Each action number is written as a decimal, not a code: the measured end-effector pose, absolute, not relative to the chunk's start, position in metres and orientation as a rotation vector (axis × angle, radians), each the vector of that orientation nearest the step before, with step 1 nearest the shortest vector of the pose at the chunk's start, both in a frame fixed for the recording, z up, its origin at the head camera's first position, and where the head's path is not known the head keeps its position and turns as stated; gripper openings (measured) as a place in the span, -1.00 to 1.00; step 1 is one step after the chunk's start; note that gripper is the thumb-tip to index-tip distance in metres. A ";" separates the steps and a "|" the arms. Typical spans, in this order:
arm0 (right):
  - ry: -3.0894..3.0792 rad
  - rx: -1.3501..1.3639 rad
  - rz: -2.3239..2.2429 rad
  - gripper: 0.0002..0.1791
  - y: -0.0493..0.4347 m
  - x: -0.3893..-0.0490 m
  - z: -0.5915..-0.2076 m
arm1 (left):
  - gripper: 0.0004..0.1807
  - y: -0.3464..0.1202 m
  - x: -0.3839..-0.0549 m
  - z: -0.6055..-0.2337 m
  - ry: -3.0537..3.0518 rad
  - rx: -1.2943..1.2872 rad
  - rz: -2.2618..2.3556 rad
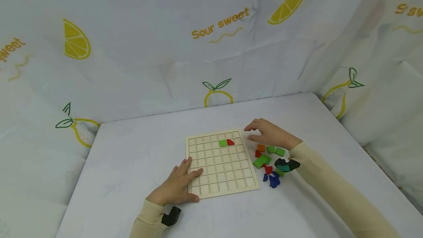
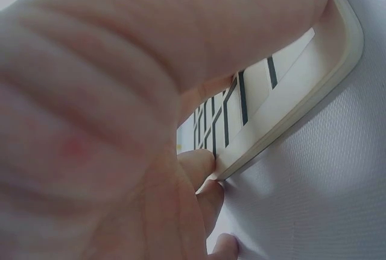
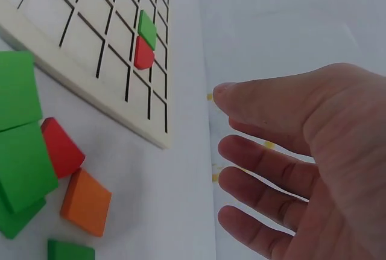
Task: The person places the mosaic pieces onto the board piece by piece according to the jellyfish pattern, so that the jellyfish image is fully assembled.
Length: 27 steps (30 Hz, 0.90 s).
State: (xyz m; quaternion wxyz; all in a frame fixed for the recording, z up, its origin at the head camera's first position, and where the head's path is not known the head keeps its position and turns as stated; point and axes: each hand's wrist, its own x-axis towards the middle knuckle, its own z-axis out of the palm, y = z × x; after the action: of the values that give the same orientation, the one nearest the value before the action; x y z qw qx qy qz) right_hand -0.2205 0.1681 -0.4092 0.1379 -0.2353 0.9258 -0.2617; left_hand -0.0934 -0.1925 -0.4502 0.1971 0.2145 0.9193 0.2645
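Observation:
A pale wooden grid board (image 1: 216, 164) lies on the table, its squares framed by dark grooves. Two pieces sit side by side in its far part: a green square tile (image 1: 223, 143) and a red rounded tile (image 1: 230, 142). My left hand (image 1: 176, 186) rests with spread fingers over the board's near left edge, thumb at the near corner. Beyond the board's right edge, my right hand (image 1: 264, 132) hovers with loosely bent fingers and nothing between them. In the right wrist view, a gap shows between the right thumb (image 3: 253, 106) and fingertips.
Right of the board lies a loose pile: an orange square tile (image 1: 261, 148), several green tiles (image 1: 262, 161), red pieces (image 1: 268, 170) and blue pieces (image 1: 274, 181). My right forearm passes over the table beside them. A white curtain (image 1: 148, 65) printed with lemons stands behind the table.

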 end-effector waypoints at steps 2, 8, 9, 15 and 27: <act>2.684 -0.655 -0.736 -0.58 0.174 -0.216 -0.411 | -0.03 -0.192 -0.093 -0.450 2.573 0.597 0.738; 2.703 -0.629 -0.717 -0.63 0.193 -0.202 -0.415 | -0.03 -0.192 -0.094 -0.452 2.570 0.588 0.735; 2.710 -0.624 -0.717 -0.63 0.196 -0.200 -0.416 | -0.04 -0.192 -0.094 -0.453 2.571 0.587 0.733; 2.711 -0.545 -0.700 -0.64 0.208 -0.194 -0.422 | -0.04 -0.191 -0.095 -0.454 2.576 0.587 0.728; 2.748 -0.507 -0.507 -0.66 0.217 -0.190 -0.436 | -0.03 -0.193 -0.095 -0.456 2.577 0.591 0.728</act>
State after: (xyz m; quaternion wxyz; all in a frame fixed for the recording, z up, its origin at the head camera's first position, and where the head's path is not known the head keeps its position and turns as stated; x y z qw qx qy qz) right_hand -0.1902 0.2170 -0.4364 0.1504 -0.1767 0.9566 -0.1764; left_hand -0.0955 -0.1928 -0.4563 0.1983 0.2113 0.9210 0.2603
